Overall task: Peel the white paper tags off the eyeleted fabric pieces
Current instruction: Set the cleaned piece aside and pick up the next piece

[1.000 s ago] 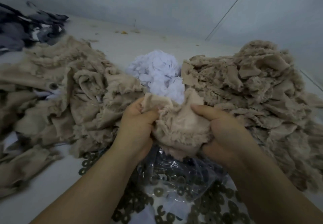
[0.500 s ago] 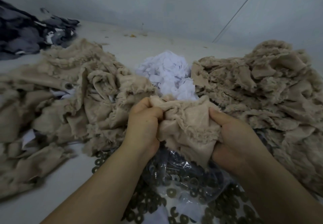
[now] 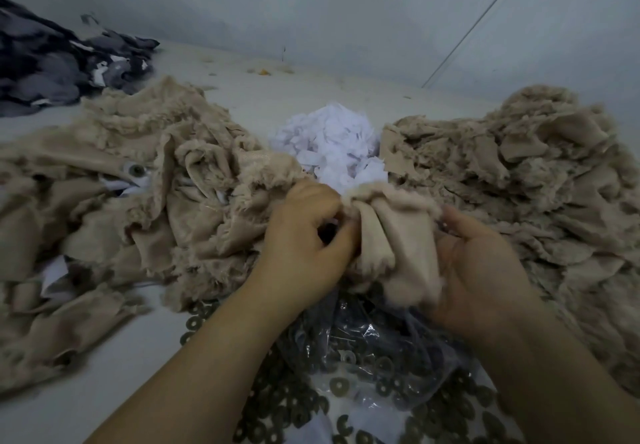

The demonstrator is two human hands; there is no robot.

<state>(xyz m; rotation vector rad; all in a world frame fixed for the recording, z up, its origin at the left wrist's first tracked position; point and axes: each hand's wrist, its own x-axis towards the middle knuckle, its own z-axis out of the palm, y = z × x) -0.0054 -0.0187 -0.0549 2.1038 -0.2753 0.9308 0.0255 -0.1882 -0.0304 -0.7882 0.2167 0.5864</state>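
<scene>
Both hands are clamped on one beige fabric piece [image 3: 391, 236] at centre: left hand [image 3: 304, 239] pinching its left edge, right hand [image 3: 481, 270] gripping the right side from beneath. The pale grey tabletop [image 3: 114, 339] runs back to a plain grey wall [image 3: 311, 11]. At 12 o'clock sits a white paper tag heap [image 3: 332, 142], beige piles at 9 [image 3: 121, 201] and 3 [image 3: 519, 180], dark cloth [image 3: 52, 63] at 10, a clear bag of metal rings [image 3: 363, 346] at 6.
</scene>
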